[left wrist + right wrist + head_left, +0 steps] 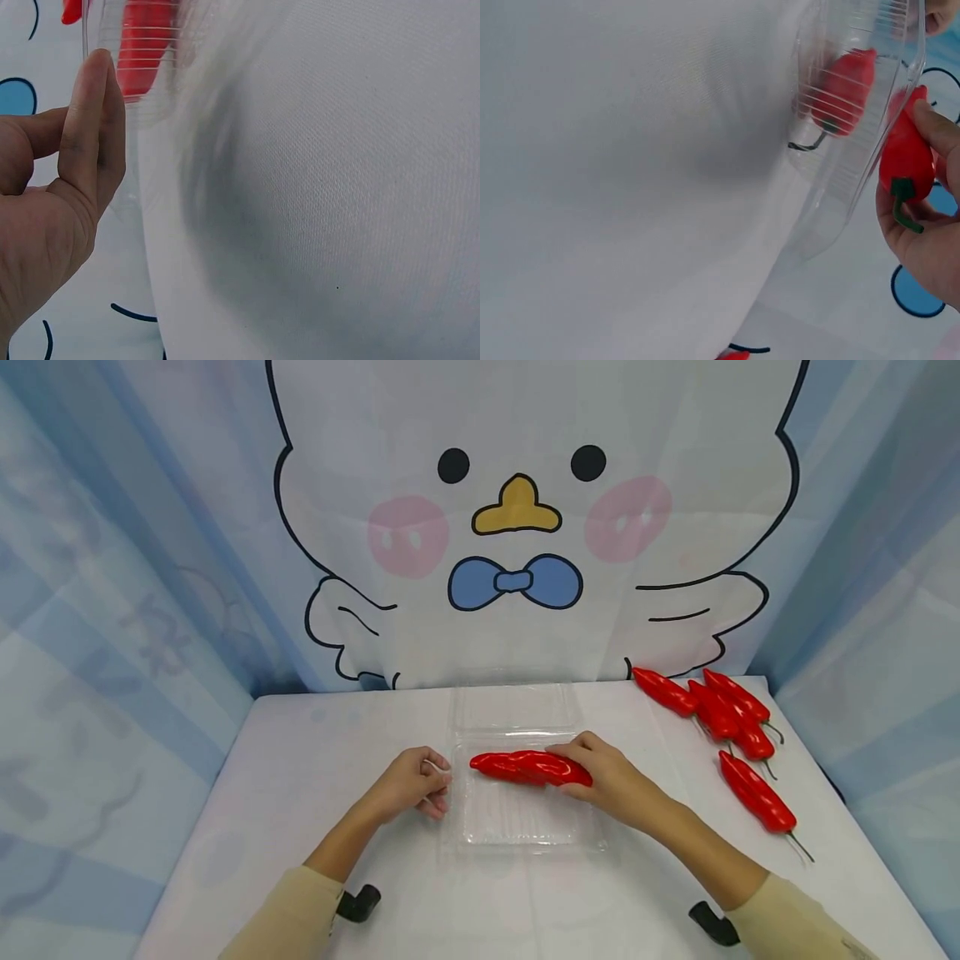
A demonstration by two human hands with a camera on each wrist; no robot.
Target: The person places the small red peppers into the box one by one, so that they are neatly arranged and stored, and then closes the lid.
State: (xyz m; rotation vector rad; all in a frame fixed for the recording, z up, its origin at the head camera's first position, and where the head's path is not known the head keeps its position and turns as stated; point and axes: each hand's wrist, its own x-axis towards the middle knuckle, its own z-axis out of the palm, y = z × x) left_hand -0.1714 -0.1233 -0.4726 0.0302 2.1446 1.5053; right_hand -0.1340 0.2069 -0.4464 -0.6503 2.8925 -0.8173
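Holding a shiny red chili pepper (906, 154) over the right half of a clear plastic box (525, 822) with the right hand (603, 777). Squeezing that pepper between the thumb and bent fingers, just as wide apart as the pepper is fat, near the end with the green stem. Reaching to the left edge of the box with the left hand (415, 785). Bending those fingers a bit, with thumb and fingertips close together. Can't tell if pinching the edge of the box or only touching it.

Can see another red chili pepper (847, 90) inside the box, through its clear side. Can see the box sitting open on a white table (300, 827), with its clear lid (517, 706) laid back behind it. Can count four more red chili peppers (712, 714) bunched well to the right of the box, toward the back, and a lone red chili pepper (756, 792) lying nearer the front, also right of the box. Can see a cloth (517, 647) with a big cartoon bird in a blue bow tie, hanging behind the box.
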